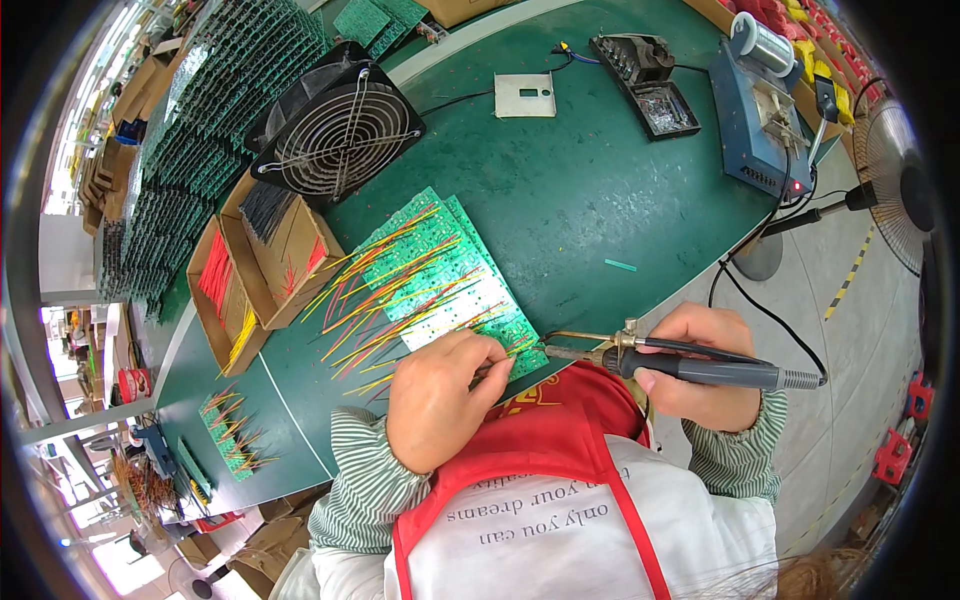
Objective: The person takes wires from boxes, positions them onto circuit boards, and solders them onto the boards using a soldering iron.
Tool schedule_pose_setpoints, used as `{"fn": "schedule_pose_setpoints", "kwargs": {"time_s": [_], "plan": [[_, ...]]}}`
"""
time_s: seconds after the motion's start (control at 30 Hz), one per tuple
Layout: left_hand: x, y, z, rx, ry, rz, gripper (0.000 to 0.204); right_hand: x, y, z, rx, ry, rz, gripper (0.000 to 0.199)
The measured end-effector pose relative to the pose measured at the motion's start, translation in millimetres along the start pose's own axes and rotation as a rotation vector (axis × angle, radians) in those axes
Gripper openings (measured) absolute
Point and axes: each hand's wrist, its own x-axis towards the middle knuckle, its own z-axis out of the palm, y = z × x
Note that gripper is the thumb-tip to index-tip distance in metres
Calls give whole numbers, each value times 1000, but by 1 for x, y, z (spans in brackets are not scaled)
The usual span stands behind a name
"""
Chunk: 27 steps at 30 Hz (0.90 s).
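Observation:
My right hand (708, 326) is wrapped round the grey handle of a soldering iron (715, 371). A thin brass feed tube runs along the iron, and its tip meets the near right corner of a green circuit board panel (480, 262). Right beside that tip, my left hand (440, 396) pinches with thumb and forefinger at the board's near edge, on what looks like a thin wire; the fingertips partly hide it. Rows of red and yellow wires (385, 290) stick out from the panel toward the left. A second panel edge shows beneath it.
Cardboard boxes (258, 322) of red, yellow and black wires stand left, beside a black fan (345, 140) and stacked boards (215, 130). A blue soldering station (755, 130) with a solder spool (765, 48) sits far right, near a black tray (665, 108). A wired board (228, 436) lies near left.

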Motion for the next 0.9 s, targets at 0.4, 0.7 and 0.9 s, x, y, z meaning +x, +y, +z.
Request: {"fn": "schedule_pose_setpoints", "kwargs": {"time_s": [0.4, 0.7, 0.9], "plan": [[4, -7, 4, -14, -1, 17, 8, 4, 4, -2, 24, 15, -22, 17], [-8, -21, -24, -22, -18, -7, 6, 13, 4, -1, 75, 63, 61, 17], [-25, -75, -129, 39, 135, -426, 9, 23, 5, 2, 170, 73, 139, 18]]}}
